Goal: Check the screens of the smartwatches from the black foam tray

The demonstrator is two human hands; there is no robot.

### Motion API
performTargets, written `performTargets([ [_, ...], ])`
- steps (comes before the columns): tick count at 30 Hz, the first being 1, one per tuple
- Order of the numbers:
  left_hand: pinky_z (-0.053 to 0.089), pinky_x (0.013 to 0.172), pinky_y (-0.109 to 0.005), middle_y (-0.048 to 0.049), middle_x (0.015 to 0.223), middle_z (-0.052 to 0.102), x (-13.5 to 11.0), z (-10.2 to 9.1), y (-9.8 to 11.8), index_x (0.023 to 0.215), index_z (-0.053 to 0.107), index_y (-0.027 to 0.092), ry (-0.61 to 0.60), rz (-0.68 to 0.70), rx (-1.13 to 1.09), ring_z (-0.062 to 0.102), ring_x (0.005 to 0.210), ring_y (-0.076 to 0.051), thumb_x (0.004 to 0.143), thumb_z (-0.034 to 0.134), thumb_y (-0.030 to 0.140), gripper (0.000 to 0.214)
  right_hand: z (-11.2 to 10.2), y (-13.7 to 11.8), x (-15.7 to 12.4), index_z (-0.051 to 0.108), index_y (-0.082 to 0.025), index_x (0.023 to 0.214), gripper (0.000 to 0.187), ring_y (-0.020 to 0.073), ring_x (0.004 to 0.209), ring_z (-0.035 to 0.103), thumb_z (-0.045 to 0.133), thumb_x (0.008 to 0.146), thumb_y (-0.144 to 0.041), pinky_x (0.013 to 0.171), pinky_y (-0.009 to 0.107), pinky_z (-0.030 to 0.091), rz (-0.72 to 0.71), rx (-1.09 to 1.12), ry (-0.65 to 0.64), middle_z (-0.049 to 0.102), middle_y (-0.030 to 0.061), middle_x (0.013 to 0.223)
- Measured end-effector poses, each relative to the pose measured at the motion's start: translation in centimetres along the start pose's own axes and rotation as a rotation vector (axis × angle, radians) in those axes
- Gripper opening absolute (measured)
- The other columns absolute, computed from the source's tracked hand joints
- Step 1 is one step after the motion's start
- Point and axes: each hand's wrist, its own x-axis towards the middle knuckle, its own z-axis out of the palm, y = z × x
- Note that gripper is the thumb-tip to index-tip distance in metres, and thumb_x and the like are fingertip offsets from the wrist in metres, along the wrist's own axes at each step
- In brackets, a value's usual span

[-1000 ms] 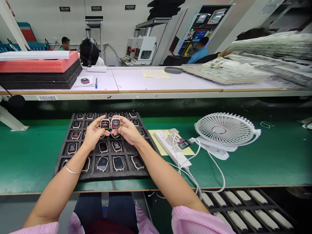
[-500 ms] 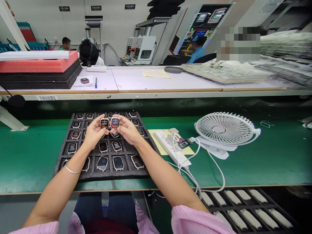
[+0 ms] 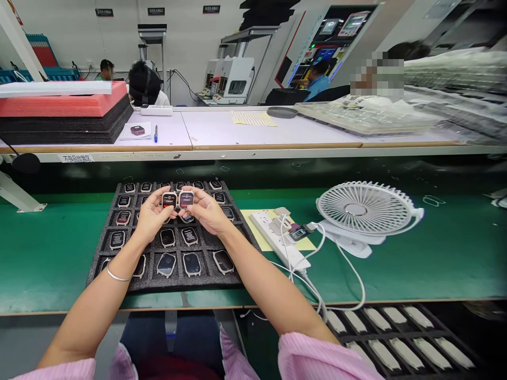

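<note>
Two smartwatch bodies without straps are held side by side above a dark foam tray (image 3: 154,279). My left hand (image 3: 152,217) grips the left smartwatch (image 3: 169,199) by its edges, thumb near its lower rim. My right hand (image 3: 209,212) grips the right smartwatch (image 3: 186,198) the same way, thumb at its lower edge. Both screens face me and are lit, with text and a red band low down. Several more watches, such as a dark-screened watch (image 3: 192,264), lie in the tray's compartments. My hands hide part of the tray's middle.
Right of the tray, a white power strip (image 3: 277,237) with plugs and cables lies on yellow paper. A white fan (image 3: 362,211) stands further right. Behind runs a raised shelf (image 3: 214,132) with foam sheets (image 3: 59,124). Another tray (image 3: 396,335) sits low at right. People sit beyond.
The lower part of the left watch's screen has gone from red and green to red, and the right one now shows red there. Both hands keep nearly the same place.
</note>
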Motion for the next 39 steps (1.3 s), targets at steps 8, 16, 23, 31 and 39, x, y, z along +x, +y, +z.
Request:
performTargets([
  [8, 0.062, 0.059, -0.028, -0.0047, 0.102, 0.069, -0.38, 0.2, 0.66, 0.121, 0.06, 0.016, 0.012, -0.069, 0.004, 0.07, 0.058, -0.011, 0.072, 0.068, 0.021, 0.05, 0.05, -0.42, -0.15, 0.06, -0.022, 0.114, 0.044, 0.0112, 0.064, 0.069, 0.069, 0.072, -0.015, 0.062, 0.026, 0.056, 0.024, -0.007, 0.001, 0.069, -0.002, 0.088],
  [16, 0.062, 0.055, -0.027, -0.0036, 0.099, 0.069, -0.4, 0.31, 0.85, 0.117, 0.062, 0.016, 0.031, -0.077, 0.02, 0.069, 0.055, -0.011, 0.072, 0.072, 0.027, 0.047, 0.12, -0.38, -0.17, 0.061, -0.021, 0.11, 0.037, 0.0104, 0.059, 0.067, 0.073, 0.075, -0.022, 0.057, 0.025, 0.054, 0.029, -0.021, 0.038, 0.068, -0.0016, 0.086],
  [23, 0.062, 0.055, -0.027, -0.0016, 0.091, 0.069, -0.46, 0.2, 0.98, 0.115, 0.063, 0.016, 0.016, -0.089, -0.037, 0.07, 0.056, -0.012, 0.071, 0.072, 0.026, 0.046, -0.01, -0.43, -0.14, 0.062, -0.022, 0.109, 0.044, 0.0126, 0.061, 0.068, 0.071, 0.067, -0.015, 0.058, 0.026, 0.055, 0.029, -0.02, 0.016, 0.069, -0.0014, 0.088],
  [31, 0.058, 0.048, -0.023, -0.0022, 0.085, 0.07, -0.36, 0.16, 0.63, 0.11, 0.066, 0.015, 0.03, -0.068, 0.042, 0.066, 0.049, -0.01, 0.074, 0.076, 0.037, 0.043, -0.04, -0.15, -0.12, 0.061, -0.02, 0.105, 0.035, 0.0113, 0.052, 0.065, 0.075, 0.079, -0.039, 0.049, 0.023, 0.05, 0.053, -0.035, 0.036, 0.067, -0.002, 0.075],
  [39, 0.063, 0.06, -0.026, -0.0071, 0.109, 0.068, -0.26, 0.11, 0.41, 0.118, 0.061, 0.016, 0.001, -0.028, 0.027, 0.071, 0.06, -0.011, 0.072, 0.077, 0.026, 0.05, -0.19, -0.01, -0.07, 0.06, -0.022, 0.114, 0.044, 0.0115, 0.064, 0.066, 0.079, 0.074, -0.026, 0.061, 0.026, 0.056, 0.017, -0.038, 0.017, 0.068, -0.0005, 0.09],
])
